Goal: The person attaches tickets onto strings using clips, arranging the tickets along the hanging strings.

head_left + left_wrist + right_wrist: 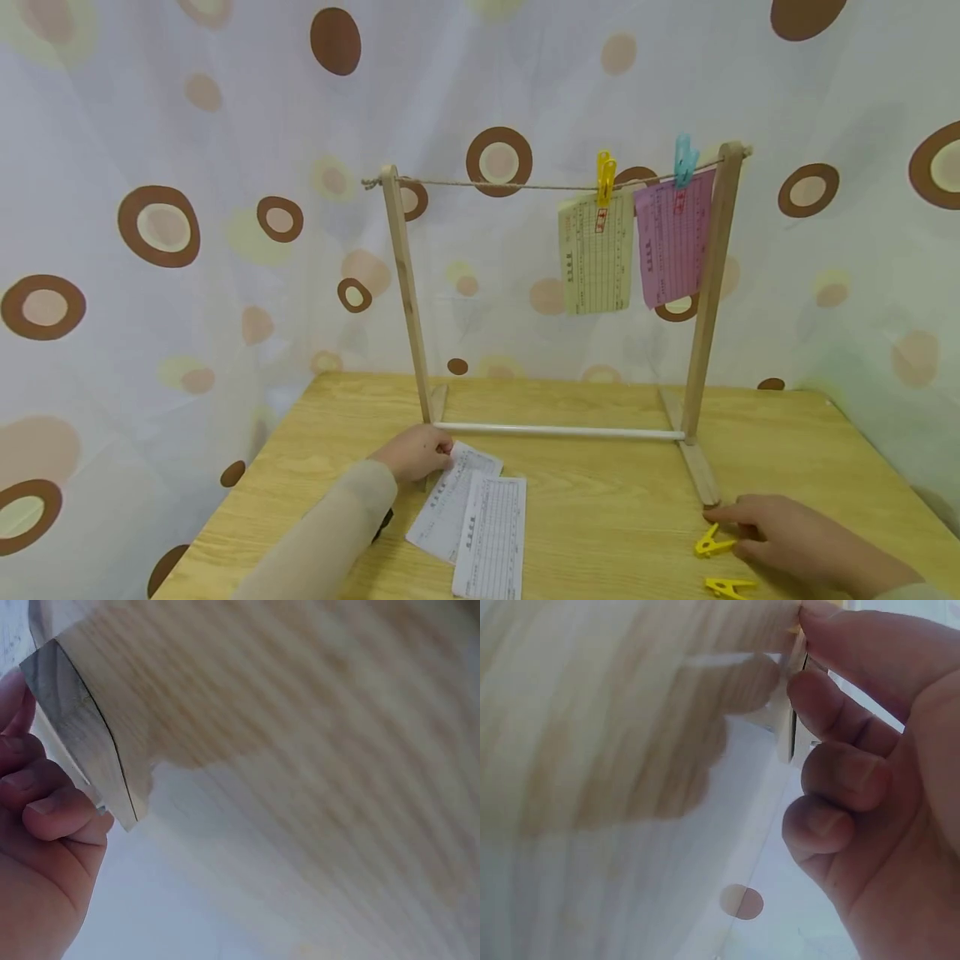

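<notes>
My left hand point(414, 452) pinches the upper corner of a white printed slip point(444, 512) between thumb and forefinger, the other fingers curled. A second white slip point(491, 533) overlaps that one on the table. At the right, my right hand point(795, 537) holds a yellow clothespin point(712, 543) by its spread ends, thumb on one side and forefinger on the other. Another yellow clothespin point(729, 588) lies just nearer. From the cord hang a yellow slip point(597, 258) under a yellow clothespin point(604, 177) and a pink slip point(675, 242) under a blue clothespin point(684, 160).
A wooden stand point(712, 317) carries the cord point(487, 185) between two posts, with a white bar point(555, 431) low across. Its right foot point(699, 475) reaches close to my right fingers. Behind the wooden table point(600, 500) hangs a dotted curtain point(450, 92).
</notes>
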{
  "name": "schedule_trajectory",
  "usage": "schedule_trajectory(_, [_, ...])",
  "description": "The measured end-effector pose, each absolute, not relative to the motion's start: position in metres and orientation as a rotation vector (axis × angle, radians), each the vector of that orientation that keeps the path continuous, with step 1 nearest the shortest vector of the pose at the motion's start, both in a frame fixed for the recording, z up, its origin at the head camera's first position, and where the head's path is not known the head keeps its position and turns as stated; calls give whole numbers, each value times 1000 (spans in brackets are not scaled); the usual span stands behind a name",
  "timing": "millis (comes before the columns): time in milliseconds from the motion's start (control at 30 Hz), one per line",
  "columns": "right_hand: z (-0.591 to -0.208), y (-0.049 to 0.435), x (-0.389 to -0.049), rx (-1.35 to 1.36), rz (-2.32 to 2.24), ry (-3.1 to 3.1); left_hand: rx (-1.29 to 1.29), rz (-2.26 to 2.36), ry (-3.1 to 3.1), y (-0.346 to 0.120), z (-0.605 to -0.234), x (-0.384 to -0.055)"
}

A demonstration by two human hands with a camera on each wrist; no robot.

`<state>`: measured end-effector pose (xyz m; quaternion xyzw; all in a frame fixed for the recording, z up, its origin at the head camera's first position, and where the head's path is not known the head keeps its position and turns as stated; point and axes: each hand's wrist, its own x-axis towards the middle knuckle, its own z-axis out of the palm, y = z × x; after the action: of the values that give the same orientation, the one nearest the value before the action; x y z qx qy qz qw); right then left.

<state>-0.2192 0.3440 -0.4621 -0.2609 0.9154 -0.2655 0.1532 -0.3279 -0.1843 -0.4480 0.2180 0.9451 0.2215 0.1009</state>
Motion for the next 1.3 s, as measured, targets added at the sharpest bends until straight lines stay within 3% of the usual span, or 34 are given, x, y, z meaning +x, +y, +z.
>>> schedule_trajectory(767, [-442, 327, -217, -904, -976, 2936, 632, 839, 3003, -196, -394, -321])
schedule_trajectory(1300, [-417, 314, -218, -808, -1149, 2981, 725, 829, 3051, -190, -368, -313])
